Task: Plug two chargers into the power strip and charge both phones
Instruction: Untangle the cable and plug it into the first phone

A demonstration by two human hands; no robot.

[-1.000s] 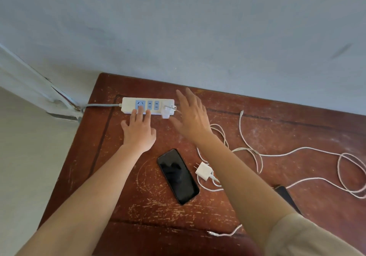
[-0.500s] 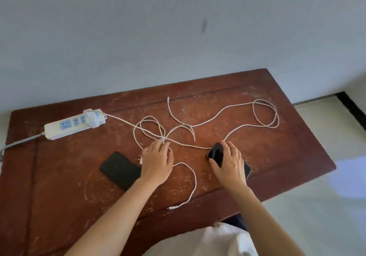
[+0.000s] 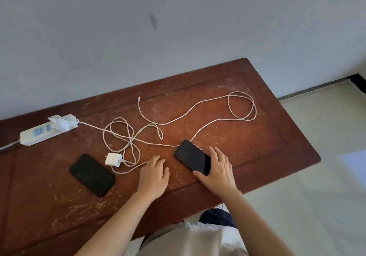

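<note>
A white power strip [image 3: 33, 135] lies at the table's left rear, with one white charger [image 3: 61, 124] plugged into its right end. That charger's cable [image 3: 118, 134] runs right toward the right phone. A second white charger [image 3: 113, 159] lies loose beside the left black phone [image 3: 92, 174], which is flat on the table. My left hand [image 3: 153, 175] is curled down where the loose charger's cable [image 3: 128, 169] ends; the tip is hidden under my fingers. My right hand [image 3: 215, 171] grips the near end of the right black phone [image 3: 191, 157].
A long white cable loop [image 3: 241, 105] sprawls across the right rear of the brown wooden table [image 3: 267, 146], with a free end [image 3: 138, 97] near the back. A grey wall stands behind. The table's front edge is close to my body.
My left hand slid right off the loose charger and closed over the cable's end. My right hand shifted to the near end of the right phone, uncovering most of its screen.
</note>
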